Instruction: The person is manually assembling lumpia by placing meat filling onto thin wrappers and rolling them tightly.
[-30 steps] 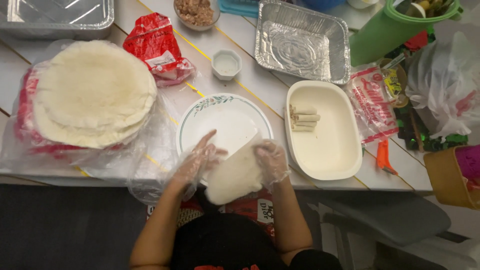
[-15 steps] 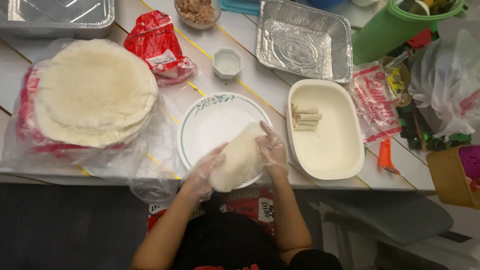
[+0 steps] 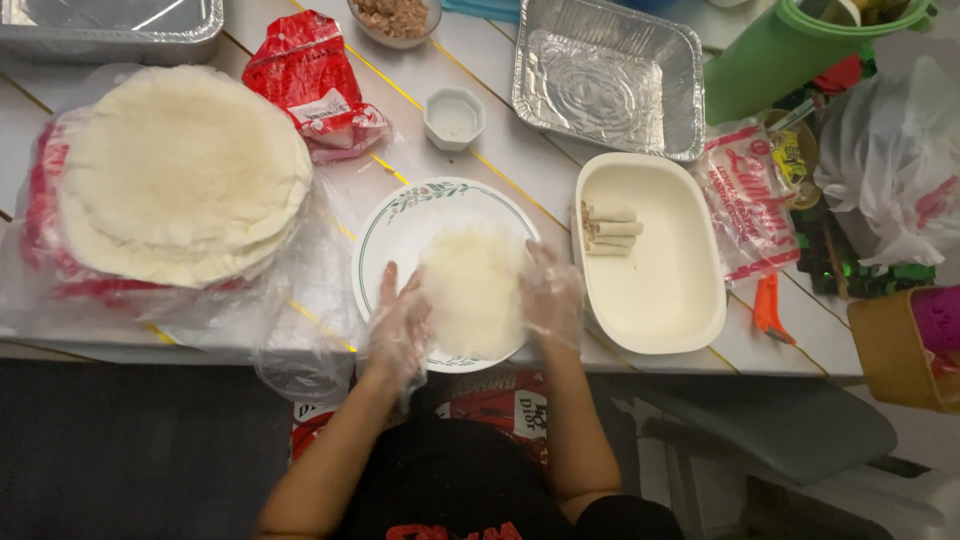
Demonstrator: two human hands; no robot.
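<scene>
Head view shows your gloved left hand (image 3: 398, 325) and right hand (image 3: 552, 297), both open flat, pressing a round wrapper (image 3: 474, 290) onto the white plate (image 3: 392, 225).

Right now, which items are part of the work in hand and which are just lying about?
In use:
left hand
right hand
wrapper sheet
plate
wrapper stack
rolls in white dish

Lying about:
foil tray
red bag
small white cup
green container
</scene>
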